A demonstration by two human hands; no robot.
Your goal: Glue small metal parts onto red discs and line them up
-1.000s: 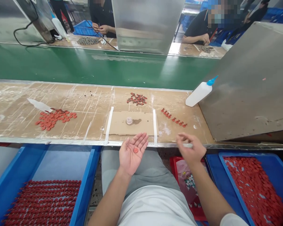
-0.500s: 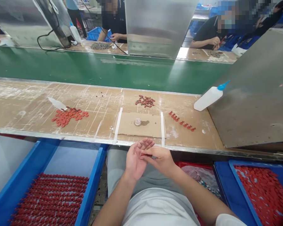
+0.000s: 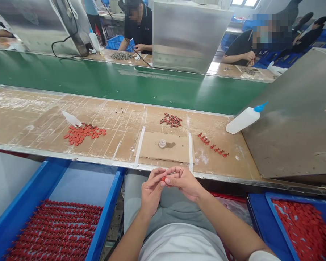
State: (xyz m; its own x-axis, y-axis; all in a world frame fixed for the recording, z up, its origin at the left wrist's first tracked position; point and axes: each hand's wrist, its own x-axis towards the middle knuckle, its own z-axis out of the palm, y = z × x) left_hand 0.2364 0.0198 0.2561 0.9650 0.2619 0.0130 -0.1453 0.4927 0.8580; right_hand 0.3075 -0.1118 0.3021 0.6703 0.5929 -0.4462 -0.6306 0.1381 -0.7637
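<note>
Holding a small round red disc (image 3: 163, 178) between the fingertips of my left hand (image 3: 151, 192) and right hand (image 3: 187, 184), I have it just off the near edge of the brown-covered table (image 3: 122, 125), my fingers partly hiding it. Beyond, a flat brown cardboard sheet (image 3: 149, 152) bearing a small clear round cup (image 3: 162, 144) lies between me and a heap of red-and-dark pieces (image 3: 171, 120). Rightward are a slanting row of small red pieces (image 3: 218, 149), a white blue-tipped plastic bottle (image 3: 241, 121) and a grey metal panel (image 3: 290, 134); leftward, loose flat red discs (image 3: 77, 137).
</note>
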